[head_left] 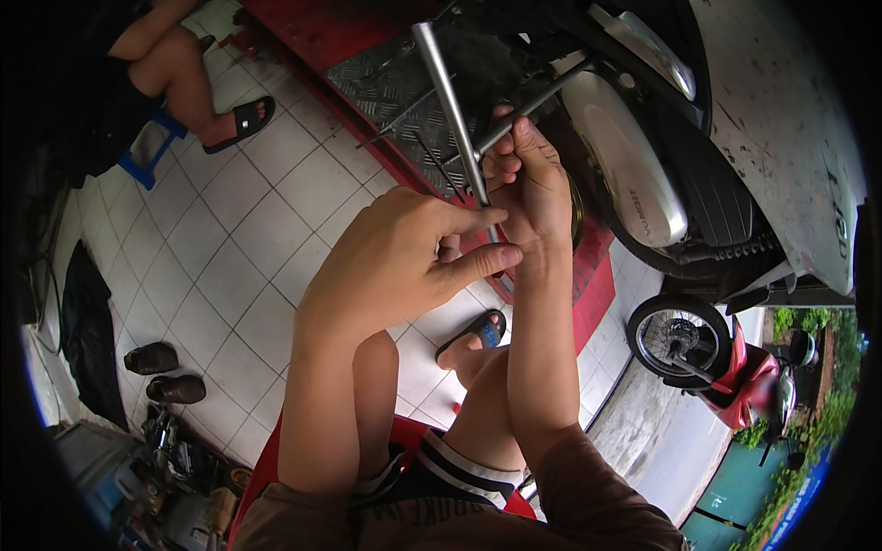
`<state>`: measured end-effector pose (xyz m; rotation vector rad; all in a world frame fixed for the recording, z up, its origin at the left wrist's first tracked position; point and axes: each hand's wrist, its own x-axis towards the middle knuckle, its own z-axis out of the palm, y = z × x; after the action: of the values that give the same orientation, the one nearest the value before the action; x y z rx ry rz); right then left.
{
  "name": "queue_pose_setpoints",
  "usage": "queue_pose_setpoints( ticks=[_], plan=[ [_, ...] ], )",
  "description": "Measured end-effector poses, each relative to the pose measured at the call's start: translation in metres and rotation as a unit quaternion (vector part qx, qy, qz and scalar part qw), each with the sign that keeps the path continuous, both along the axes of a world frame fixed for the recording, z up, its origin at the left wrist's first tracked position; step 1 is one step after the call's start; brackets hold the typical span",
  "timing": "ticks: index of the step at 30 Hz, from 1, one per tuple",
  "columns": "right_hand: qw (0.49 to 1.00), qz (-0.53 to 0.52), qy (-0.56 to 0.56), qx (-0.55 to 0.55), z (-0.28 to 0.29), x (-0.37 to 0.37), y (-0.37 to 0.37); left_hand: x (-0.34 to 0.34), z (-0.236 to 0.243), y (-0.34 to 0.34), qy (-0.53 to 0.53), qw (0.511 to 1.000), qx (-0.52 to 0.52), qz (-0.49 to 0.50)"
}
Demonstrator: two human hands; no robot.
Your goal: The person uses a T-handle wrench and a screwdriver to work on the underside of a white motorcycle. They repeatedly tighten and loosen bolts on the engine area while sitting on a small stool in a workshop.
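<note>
A steel T-handle wrench reaches toward the side of a motorcycle, its long crossbar slanting across the middle of the view. My left hand pinches the near end of the crossbar between thumb and forefinger. Around the shaft, close to where it meets the crossbar, the thumb and fingers of my right hand are closed. The shaft runs up and right to the motorcycle, beside its silver cover. What the wrench's far tip sits on is hidden in the dark parts there.
The motorcycle stands on a red lift with a tread-plate deck. At upper left a person's sandalled foot rests by a blue stool. Brown shoes and assorted parts lie at lower left. A red motorbike is outside, right.
</note>
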<state>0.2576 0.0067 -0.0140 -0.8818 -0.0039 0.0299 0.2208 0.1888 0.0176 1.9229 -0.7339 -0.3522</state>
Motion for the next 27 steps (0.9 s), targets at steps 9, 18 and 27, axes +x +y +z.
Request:
queue_pose_setpoints(
  ticks=[9,18,27],
  plan=[
    [0.999,-0.013,-0.01,0.035,0.006,0.002,0.003,-0.001,-0.015,-0.013,-0.154,0.983,-0.076,0.064],
    [1.0,-0.018,-0.004,0.02,0.002,0.0,0.0,0.0,0.005,-0.004,-0.065,0.984,-0.168,0.016],
    [0.999,-0.024,-0.015,0.046,0.005,0.0,0.001,-0.007,0.007,-0.017,-0.094,0.962,-0.218,0.132]
  ],
)
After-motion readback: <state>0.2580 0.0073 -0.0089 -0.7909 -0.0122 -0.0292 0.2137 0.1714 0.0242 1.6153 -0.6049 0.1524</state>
